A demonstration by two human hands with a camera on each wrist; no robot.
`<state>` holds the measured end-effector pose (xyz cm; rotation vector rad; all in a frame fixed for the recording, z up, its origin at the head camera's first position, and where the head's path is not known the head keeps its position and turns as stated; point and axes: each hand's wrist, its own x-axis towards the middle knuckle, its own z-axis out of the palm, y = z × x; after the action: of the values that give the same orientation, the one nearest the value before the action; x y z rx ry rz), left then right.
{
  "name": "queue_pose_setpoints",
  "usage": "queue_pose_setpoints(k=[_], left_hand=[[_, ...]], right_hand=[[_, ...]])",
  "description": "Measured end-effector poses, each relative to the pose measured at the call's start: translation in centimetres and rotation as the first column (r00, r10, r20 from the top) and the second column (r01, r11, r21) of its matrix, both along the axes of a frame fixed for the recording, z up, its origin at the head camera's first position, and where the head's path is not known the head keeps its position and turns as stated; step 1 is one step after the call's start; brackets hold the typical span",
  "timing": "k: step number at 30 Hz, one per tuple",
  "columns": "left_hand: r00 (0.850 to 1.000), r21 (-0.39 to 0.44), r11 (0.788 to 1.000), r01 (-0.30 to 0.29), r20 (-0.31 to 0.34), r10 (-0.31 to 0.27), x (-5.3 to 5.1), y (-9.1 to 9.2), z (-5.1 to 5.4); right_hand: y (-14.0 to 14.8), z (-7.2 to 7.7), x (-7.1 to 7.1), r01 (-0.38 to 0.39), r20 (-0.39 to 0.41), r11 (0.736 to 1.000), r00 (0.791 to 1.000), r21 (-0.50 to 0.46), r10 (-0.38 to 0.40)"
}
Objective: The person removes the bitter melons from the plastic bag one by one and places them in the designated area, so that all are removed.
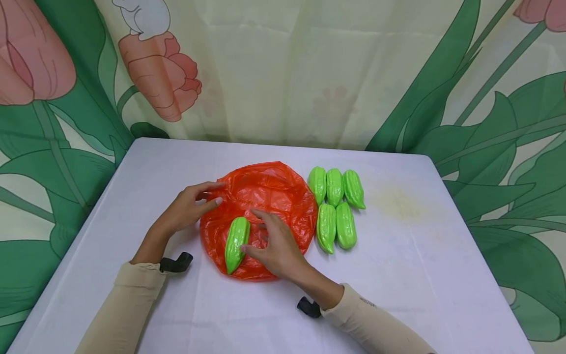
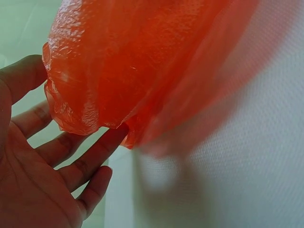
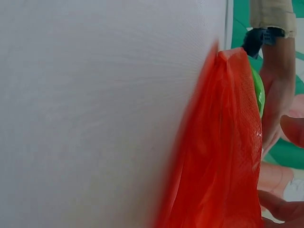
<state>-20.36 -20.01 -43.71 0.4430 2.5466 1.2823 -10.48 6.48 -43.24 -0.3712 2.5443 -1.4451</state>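
Observation:
A round, red, crinkled plastic-film piece (image 1: pixel 269 191) lies on the white table. One bright green, ridged, toy-like gourd (image 1: pixel 237 245) rests on its lower left part. At the left rim my left hand (image 1: pixel 187 209) has its fingers loosely spread; in the left wrist view the fingers (image 2: pixel 95 161) reach against the edge of the red film. Over the red film is my right hand (image 1: pixel 278 246), fingers apart. Its thumb is close to the gourd's right side; whether they touch I cannot tell. Neither hand grips anything.
Several more green gourds (image 1: pixel 334 187) stand in two rows on the table (image 1: pixel 398 275), right beside the red film. A pale yellowish stain (image 1: pixel 400 202) marks the cloth farther right. Behind the table hangs a printed curtain (image 1: pixel 283 73).

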Motion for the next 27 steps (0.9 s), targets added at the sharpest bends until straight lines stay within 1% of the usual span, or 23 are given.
queue_pose_setpoints(k=[4,11,18,27], left_hand=[[1.0,-0.004,1.0,0.002,-0.002,-0.002,-0.1,0.0,0.1],[1.0,-0.013,1.0,-0.002,-0.001,0.002,-0.2,0.1,0.2],[1.0,-0.025,1.0,-0.012,-0.001,0.012,-0.1,0.1,0.3],[1.0,-0.005,1.0,-0.006,0.001,0.006,-0.1,0.1,0.0]], right_hand=[[-0.5,0.1,-0.1,-0.006,0.002,0.999,1.0,0.051,0.006],[-1.1,0.3,-0.3,-0.015,0.024,0.994,1.0,0.112,0.012],[-1.6,0.2,-0.4,-0.026,0.044,0.99,0.999,0.141,0.02],[-2.4,0.1,-0.3,-0.013,0.066,0.987,0.998,0.161,0.002]])
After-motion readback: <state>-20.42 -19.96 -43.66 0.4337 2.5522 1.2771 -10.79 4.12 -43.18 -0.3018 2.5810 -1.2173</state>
